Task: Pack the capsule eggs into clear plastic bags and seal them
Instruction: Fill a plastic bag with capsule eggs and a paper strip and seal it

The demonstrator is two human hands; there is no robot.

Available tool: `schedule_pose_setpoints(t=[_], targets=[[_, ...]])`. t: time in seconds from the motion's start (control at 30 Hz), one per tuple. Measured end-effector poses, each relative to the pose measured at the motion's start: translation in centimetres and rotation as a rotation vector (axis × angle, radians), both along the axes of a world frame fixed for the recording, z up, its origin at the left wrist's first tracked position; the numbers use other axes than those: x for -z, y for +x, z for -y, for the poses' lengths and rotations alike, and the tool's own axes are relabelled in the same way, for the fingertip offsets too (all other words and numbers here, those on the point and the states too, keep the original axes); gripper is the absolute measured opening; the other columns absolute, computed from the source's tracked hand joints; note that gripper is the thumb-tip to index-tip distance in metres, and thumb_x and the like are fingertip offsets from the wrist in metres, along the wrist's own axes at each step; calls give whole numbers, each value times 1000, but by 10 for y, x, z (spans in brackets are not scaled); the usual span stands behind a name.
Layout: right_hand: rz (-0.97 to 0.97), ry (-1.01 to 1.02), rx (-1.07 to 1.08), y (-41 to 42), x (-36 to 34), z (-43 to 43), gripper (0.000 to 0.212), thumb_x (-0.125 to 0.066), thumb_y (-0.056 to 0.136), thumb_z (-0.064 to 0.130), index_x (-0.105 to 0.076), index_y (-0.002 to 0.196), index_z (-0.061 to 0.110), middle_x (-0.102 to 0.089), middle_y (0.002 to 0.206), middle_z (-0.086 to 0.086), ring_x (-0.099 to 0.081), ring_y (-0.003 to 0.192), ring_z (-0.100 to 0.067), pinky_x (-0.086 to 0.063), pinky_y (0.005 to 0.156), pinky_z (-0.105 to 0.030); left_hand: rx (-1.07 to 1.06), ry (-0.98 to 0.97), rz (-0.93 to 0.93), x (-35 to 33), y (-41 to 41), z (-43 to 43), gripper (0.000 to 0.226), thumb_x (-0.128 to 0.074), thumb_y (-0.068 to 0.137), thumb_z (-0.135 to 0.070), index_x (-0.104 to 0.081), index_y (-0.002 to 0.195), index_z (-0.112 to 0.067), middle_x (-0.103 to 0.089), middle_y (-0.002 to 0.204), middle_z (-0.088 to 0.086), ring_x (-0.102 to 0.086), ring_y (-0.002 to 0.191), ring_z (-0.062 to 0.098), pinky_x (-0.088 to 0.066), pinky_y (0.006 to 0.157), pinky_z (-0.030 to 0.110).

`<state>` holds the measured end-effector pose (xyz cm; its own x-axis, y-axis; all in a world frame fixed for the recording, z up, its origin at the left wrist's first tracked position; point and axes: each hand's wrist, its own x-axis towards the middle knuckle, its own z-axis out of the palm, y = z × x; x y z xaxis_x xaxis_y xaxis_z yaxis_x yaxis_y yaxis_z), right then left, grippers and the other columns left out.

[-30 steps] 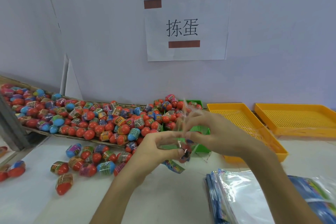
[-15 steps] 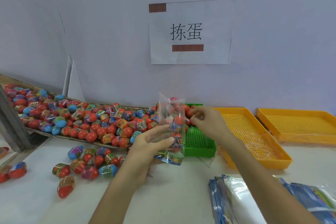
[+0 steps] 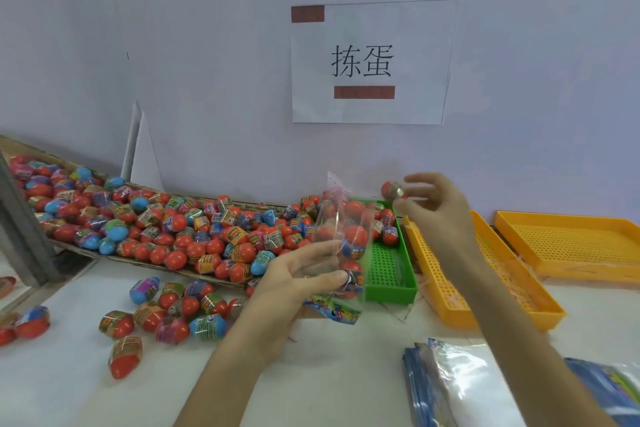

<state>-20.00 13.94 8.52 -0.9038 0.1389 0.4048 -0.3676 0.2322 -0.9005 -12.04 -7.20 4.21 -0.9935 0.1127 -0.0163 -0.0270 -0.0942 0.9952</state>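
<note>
Landmark: green perforated tray (image 3: 388, 263). Far to its left, a shallow cardboard tray (image 3: 20, 146) slopes along the wall, heaped with capsule eggs (image 3: 166, 225): smooth, glossy ovoids, mostly red, some blue, each banded with a printed shrink label. Nearer and left of the green tray, a loose cluster of eggs (image 3: 173, 312) lies on the white table (image 3: 311, 374). Just left of the green tray and overlapping its near corner, the left hand (image 3: 294, 284) grips the clear plastic bag (image 3: 343, 246) upright, fingers curled round its lower half; thin crinkly film, printed header hanging at the bottom, mouth upward, several red eggs stacked inside. Above the green tray's far right corner, the right hand (image 3: 436, 208) pinches one red egg (image 3: 393, 191) between thumb and fingertips, level with the bag mouth and apart from it. Judged step: loading this egg. Risks: the mouth film looks limp and partly collapsed, so the egg could catch the rim and drop into the tray or roll off along the table; the slick shell could slip from a fingertip pinch; overfilling might leave too little film to seal. Right of the green tray, two orange mesh trays (image 3: 485, 270), rigid plastic. Nearer than these, a stack of flat glossy bags (image 3: 460, 385).
</note>
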Motion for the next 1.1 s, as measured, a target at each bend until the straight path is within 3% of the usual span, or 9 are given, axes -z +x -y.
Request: schedule_pose_setpoints(t=[0.1, 0.2, 0.3, 0.37, 0.57, 0.7, 0.83, 1.0, 1.1], targets=[[-144, -20, -233, 25, -40, -9, 23, -74, 88, 9, -70, 105, 24, -76, 96, 10, -71, 90, -3, -55, 73, -16, -10, -61, -31, 1, 2, -5, 38, -86, 77, -18, -76, 108, -37, -76, 111, -10, -75, 100, 18, -62, 81, 41], [-167, 284, -362, 31, -71, -7, 21, -69, 93, 11, -75, 108, 25, -76, 98, 12, -70, 96, -3, -55, 82, -18, 8, -89, -49, -2, 5, -9, 34, -80, 80, -18, -77, 103, -42, -76, 108, -14, -75, 96, 15, -62, 73, 30], [-158, 644, -321, 27, -81, -2, 20, -67, 94, 20, -76, 109, 29, -74, 98, 18, -65, 93, 2, -49, 83, -16, -1, -107, -74, -3, 6, -12, 48, -82, 69, -29, -75, 115, -40, -76, 114, -8, -74, 103, 20, -62, 82, 44], [-152, 722, -314, 25, -80, 0, 17, -71, 91, 24, -75, 105, 32, -73, 94, 18, -64, 89, 3, -48, 79, -16, -10, -94, -92, -4, 6, -11, 58, -83, 66, -29, -71, 122, -35, -76, 115, -3, -74, 103, 23, -61, 85, 49], [-129, 713, -342, 22, -76, 3, 10, -78, 84, 37, -70, 86, 31, -75, 80, 16, -67, 85, 3, -45, 77, -19, 8, -104, -122, -5, 6, -12, 61, -80, 71, -27, -65, 130, -32, -76, 116, -3, -74, 102, 24, -60, 87, 52], [-125, 690, -401, 23, -74, 6, 12, -78, 82, 41, -72, 86, 30, -75, 81, 15, -68, 86, 2, -47, 80, -20, -16, -68, -110, -5, 7, -13, 45, -79, 73, -31, -73, 117, -39, -77, 112, -3, -75, 101, 23, -62, 84, 49], [-121, 678, -425, 22, -71, 11, 14, -74, 86, 41, -75, 88, 28, -74, 84, 14, -67, 85, 2, -49, 78, -17, -60, -29, -84, -6, 8, -14, 41, -83, 78, -38, -73, 118, -35, -77, 113, -2, -74, 102, 25, -57, 90, 58], [6, 736, -539, 24, -70, 15, 60, -43, 86, 68, -78, 106, 24, -77, 102, 10, -69, 97, -5, -54, 93, -32, -65, 4, -69, -7, 8, -14, 34, -78, 75, -41, -76, 108, -37, -76, 114, -2, -74, 101, 28, -57, 90, 60], [40, 814, -588, 24, -70, 12, 62, -49, 77, 77, -76, 111, 32, -75, 110, 12, -67, 104, -4, -53, 91, -34, -55, 38, -66, -8, 8, -14, 37, -77, 72, -41, -76, 110, -37, -76, 116, 1, -74, 102, 30, -57, 90, 61]])
